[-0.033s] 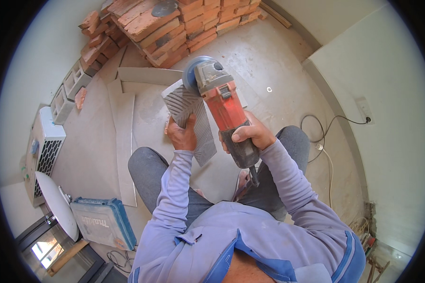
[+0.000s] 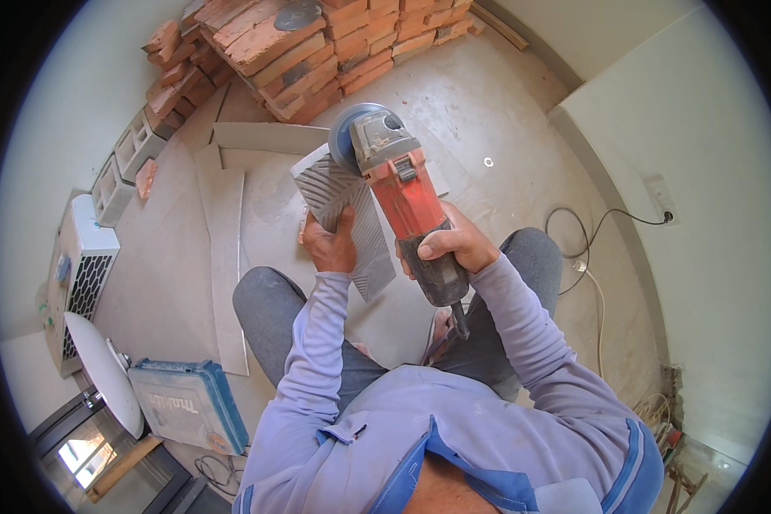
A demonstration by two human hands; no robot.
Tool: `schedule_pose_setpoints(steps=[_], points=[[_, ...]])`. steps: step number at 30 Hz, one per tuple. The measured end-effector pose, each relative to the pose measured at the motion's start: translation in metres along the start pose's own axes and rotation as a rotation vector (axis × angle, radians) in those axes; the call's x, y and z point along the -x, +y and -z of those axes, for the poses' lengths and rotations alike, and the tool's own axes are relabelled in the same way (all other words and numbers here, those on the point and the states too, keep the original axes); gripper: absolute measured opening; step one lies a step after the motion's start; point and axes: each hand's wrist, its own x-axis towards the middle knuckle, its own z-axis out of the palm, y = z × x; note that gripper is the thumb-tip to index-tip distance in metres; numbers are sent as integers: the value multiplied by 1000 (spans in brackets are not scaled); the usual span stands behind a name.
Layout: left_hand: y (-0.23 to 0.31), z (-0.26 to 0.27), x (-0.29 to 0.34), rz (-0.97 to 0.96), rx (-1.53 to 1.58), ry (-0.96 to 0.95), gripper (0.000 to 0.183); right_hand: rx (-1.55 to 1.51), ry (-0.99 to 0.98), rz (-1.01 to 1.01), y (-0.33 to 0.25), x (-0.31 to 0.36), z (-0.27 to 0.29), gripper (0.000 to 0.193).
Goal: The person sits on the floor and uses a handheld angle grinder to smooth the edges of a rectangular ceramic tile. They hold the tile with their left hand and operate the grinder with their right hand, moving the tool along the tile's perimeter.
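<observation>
head view: left hand [image 2: 332,247] fingers grip ridged tile [image 2: 338,201] edge, right hand [image 2: 454,248] fingers grip angle grinder [image 2: 400,193].

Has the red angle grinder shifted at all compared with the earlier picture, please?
No: the angle grinder sits the same against the brick stack; no time has passed between pictures.

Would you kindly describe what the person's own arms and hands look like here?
Both arms wear long lilac-grey sleeves that reach the wrists, part of a top with blue trim. The left hand and right hand are bare: no gloves, and no watch or rings that I can make out.
</observation>
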Motion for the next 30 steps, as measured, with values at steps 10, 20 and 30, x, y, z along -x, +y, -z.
schedule_pose_setpoints(steps=[10, 20, 30], points=[[-3, 4, -2, 3, -62, 11, 37, -49, 11, -4, -5, -1, 8, 64], [13, 5, 4, -37, 39, 51, 26, -203, 163, 2, -7, 7, 23, 61], [37, 8, 13, -464, -75, 94, 28, -193, 231, 116, -13, 25, 45, 59]])
